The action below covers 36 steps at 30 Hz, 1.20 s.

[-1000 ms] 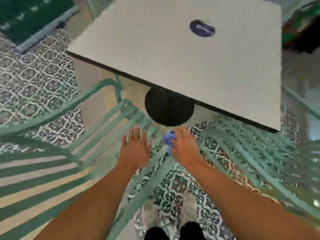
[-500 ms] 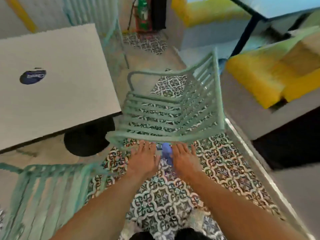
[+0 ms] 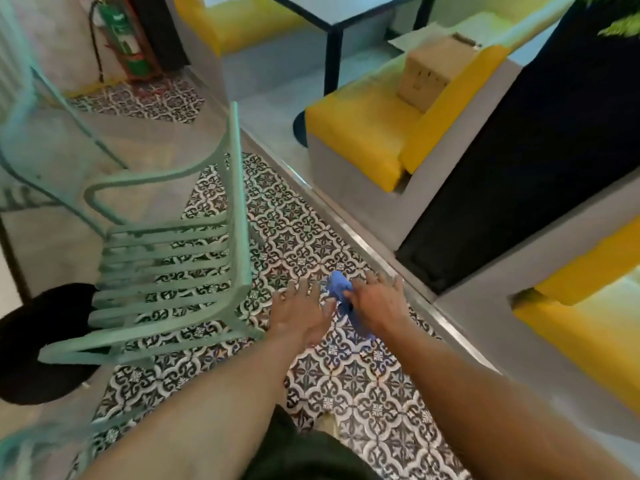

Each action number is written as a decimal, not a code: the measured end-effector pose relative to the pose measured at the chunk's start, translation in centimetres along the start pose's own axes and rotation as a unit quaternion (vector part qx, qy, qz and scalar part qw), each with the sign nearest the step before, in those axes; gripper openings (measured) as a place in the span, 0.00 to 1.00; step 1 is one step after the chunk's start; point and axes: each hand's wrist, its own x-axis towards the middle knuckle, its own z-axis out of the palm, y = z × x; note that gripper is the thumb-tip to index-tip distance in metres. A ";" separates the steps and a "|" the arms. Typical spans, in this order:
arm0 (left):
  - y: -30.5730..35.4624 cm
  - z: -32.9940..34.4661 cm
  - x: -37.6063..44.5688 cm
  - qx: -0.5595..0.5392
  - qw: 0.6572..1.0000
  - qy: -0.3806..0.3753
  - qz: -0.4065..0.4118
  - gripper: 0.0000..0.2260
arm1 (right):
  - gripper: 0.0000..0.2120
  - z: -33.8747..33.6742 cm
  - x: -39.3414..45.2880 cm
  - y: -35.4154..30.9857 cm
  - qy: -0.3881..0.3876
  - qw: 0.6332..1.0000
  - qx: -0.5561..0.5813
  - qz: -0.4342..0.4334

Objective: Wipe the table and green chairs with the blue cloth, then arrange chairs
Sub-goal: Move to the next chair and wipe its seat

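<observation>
Both hands out over patterned floor tiles [image 3: 346,375], lower centre of frame. Left hand [image 3: 302,315] spread flat, fingers straight, holding nothing. Right hand [image 3: 375,301] holds the bunched blue cloth [image 3: 341,294] at its inner side; exact grip is probably thumb-side, blurred. Green chair [image 3: 166,271] left of centre, just beside the left hand. Yellow bench [image 3: 363,133] upper right.

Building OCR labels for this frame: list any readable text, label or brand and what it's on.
None is legible.
Green fire extinguisher cylinder: pale label patches, too blurred to read.
Brown cardboard box on the yellow cushioned seat: small dark marks on its side, too blurred to read.
</observation>
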 end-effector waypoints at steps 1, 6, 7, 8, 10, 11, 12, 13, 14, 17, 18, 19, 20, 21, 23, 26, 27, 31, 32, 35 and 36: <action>0.6 -0.6 1.2 -0.002 1.000 0.001 -0.002 0.30 | 0.16 -0.2 0.9 0.9 0.003 1.000 0.010 0.010; 1.9 -2.5 7.9 -0.020 1.000 -0.010 -0.012 0.31 | 0.19 -1.3 7.0 3.7 -0.038 0.999 0.017 0.009; 1.9 -2.9 9.5 -0.024 1.000 -0.010 -0.017 0.31 | 0.19 -1.6 8.7 4.0 -0.041 0.999 0.004 0.006; 1.9 -3.4 11.2 -0.029 0.999 -0.010 -0.023 0.31 | 0.18 -1.9 10.5 4.4 -0.037 0.999 -0.006 0.003; 1.5 -4.8 14.9 -0.042 0.998 -0.013 -0.036 0.30 | 0.14 -2.6 14.7 5.0 -0.027 1.000 -0.002 -0.002; 1.3 -5.7 16.8 -0.052 0.998 -0.014 -0.044 0.30 | 0.14 -3.2 16.9 5.3 -0.026 1.000 0.006 -0.006; 0.9 -6.7 18.8 -0.062 0.997 -0.012 -0.052 0.30 | 0.14 -3.9 19.2 5.5 -0.027 1.000 0.009 -0.012; 0.5 -8.0 20.8 -0.069 0.996 -0.011 -0.058 0.30 | 0.14 -4.8 21.8 5.6 -0.029 0.999 0.009 -0.017; 0.0 -9.5 22.7 -0.075 0.995 -0.009 -0.063 0.30 | 0.13 -5.9 24.3 5.6 -0.035 0.999 0.008 -0.020; -1.9 -14.5 28.2 -0.092 0.992 0.010 -0.086 0.30 | 0.13 -9.8 31.5 4.9 -0.051 0.998 -0.001 -0.045; -2.6 -16.3 29.7 -0.096 0.991 0.022 -0.096 0.30 | 0.14 -11.1 33.9 4.4 -0.044 0.997 -0.003 -0.058; -3.4 -18.0 31.2 -0.102 0.988 0.031 -0.108 0.30 | 0.16 -12.4 36.1 3.9 -0.033 0.997 -0.006 -0.071; -4.3 -19.8 32.7 -0.110 0.986 0.038 -0.120 0.30 | 0.16 -13.7 38.4 3.4 -0.019 0.996 -0.012 -0.084; -5.1 -21.5 34.2 -0.117 0.983 0.047 -0.133 0.30 | 0.16 -14.8 40.7 3.0 -0.006 0.995 -0.018 -0.098; -6.7 -24.7 37.0 -0.126 0.977 0.067 -0.157 0.30 | 0.16 -16.8 45.3 2.5 0.013 0.993 -0.025 -0.118; -9.0 -29.0 41.1 -0.136 0.970 0.100 -0.178 0.29 | 0.15 -19.2 52.6 1.4 0.031 0.989 -0.041 -0.138; -10.0 -30.2 42.8 -0.141 0.966 0.111 -0.187 0.29 | 0.15 -19.9 55.3 0.8 0.040 0.988 -0.038 -0.147; -14.7 -35.1 49.7 -0.159 0.949 0.141 -0.233 0.29 | 0.16 -22.5 66.2 -2.8 0.079 0.971 -0.059 -0.217; -16.2 -36.2 51.4 -0.165 0.943 0.147 -0.249 0.29 | 0.16 -23.2 69.0 -4.0 0.083 0.965 -0.066 -0.238; -21.5 -39.3 55.8 -0.210 0.915 0.139 -0.314 0.30 | 0.18 -25.5 76.6 -8.5 0.050 0.954 -0.070 -0.286; -23.2 -40.1 56.8 -0.224 0.904 0.136 -0.339 0.31 | 0.20 -26.3 78.6 -10.1 0.040 0.948 -0.072 -0.307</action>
